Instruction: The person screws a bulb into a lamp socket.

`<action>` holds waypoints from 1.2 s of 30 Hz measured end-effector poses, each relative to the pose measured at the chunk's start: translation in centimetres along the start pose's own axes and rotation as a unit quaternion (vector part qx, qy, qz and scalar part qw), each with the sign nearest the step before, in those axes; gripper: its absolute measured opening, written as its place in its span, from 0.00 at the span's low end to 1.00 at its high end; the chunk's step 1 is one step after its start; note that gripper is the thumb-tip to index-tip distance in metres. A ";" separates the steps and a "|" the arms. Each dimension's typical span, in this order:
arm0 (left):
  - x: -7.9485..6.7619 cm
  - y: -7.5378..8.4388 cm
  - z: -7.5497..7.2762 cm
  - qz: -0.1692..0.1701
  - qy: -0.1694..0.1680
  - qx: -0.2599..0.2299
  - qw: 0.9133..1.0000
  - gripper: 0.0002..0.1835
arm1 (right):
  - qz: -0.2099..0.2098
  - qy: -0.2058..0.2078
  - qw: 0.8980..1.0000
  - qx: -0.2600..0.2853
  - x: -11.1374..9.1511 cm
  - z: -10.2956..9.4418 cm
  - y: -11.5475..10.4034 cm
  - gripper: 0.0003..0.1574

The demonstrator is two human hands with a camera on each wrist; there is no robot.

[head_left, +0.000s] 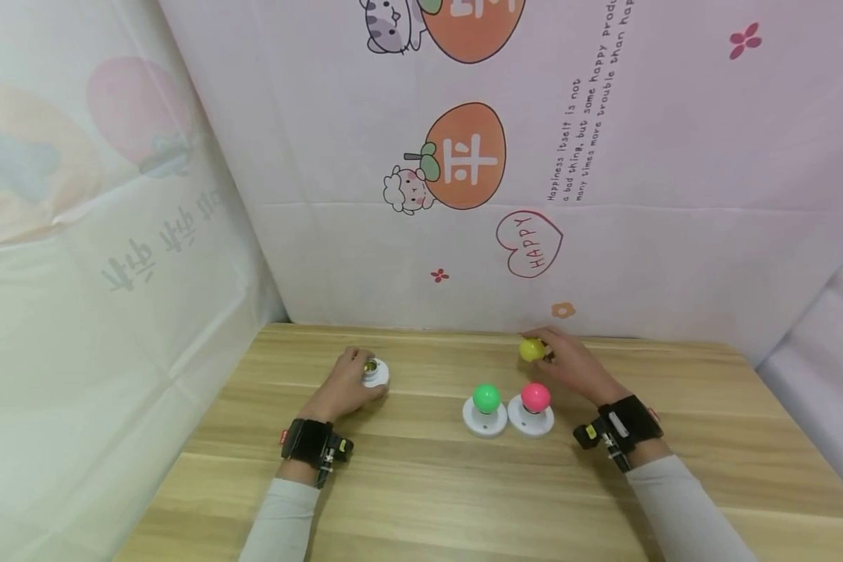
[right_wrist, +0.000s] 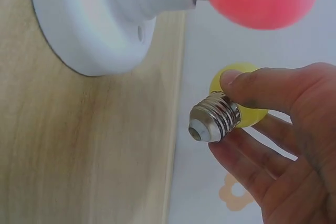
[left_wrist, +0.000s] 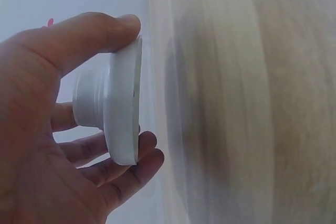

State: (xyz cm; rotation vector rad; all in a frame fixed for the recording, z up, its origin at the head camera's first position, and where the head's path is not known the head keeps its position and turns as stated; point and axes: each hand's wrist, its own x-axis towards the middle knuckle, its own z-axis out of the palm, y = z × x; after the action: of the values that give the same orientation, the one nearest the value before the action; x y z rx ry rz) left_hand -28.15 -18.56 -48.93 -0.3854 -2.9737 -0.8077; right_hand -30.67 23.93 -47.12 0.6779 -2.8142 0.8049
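Observation:
My left hand grips a round white lamp socket by the edges of its base, thumb on one side and fingertips on the other. In the left wrist view the socket is held off the wooden surface, its underside facing the table. My right hand pinches a yellow light bulb near the table's back edge. The right wrist view shows the bulb's bare metal screw base pointing away from the palm, with the thumb on the yellow glass.
Between the hands, a green bulb and a pink bulb stand upright in white sockets side by side on the wooden table. Behind the table hangs a printed white cloth; another cloth hangs at left.

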 end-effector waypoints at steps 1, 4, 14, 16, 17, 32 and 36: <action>0.0 0.1 0.0 0.001 0.000 0.001 1.000 0.38 | 0.000 0.002 1.000 0.000 -0.1 0.0 0.0 0.32; 0.0 0.2 -0.1 0.005 0.001 0.006 1.000 0.38 | 0.001 0.003 1.000 0.000 -0.4 -0.2 -0.1 0.32; 0.1 0.5 -0.3 0.026 0.004 0.015 1.000 0.37 | -0.012 0.020 1.000 0.000 -1.3 -0.8 -1.2 0.34; 0.1 0.6 -0.3 0.033 0.006 0.016 0.999 0.38 | -0.012 0.024 1.000 0.003 -1.6 -1.0 -1.4 0.35; 0.1 0.7 -0.2 0.034 0.006 0.017 0.999 0.38 | -0.012 0.026 1.000 0.007 -1.7 -1.1 -1.5 0.35; 0.1 1.6 -0.2 0.040 -0.011 0.009 0.999 0.41 | -0.047 0.057 0.997 0.005 -2.8 -2.1 -3.1 0.38; 0.1 1.9 -0.2 0.051 -0.007 0.014 0.999 0.40 | -0.048 0.059 0.997 0.003 -3.2 -2.1 -3.5 0.40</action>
State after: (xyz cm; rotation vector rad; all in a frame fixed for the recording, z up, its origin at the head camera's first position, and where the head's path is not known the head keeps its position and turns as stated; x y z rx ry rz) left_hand -27.77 -17.09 -47.81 -0.5395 -2.9450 -0.7568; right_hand -26.20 23.61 -44.50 0.7357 -2.6521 0.8087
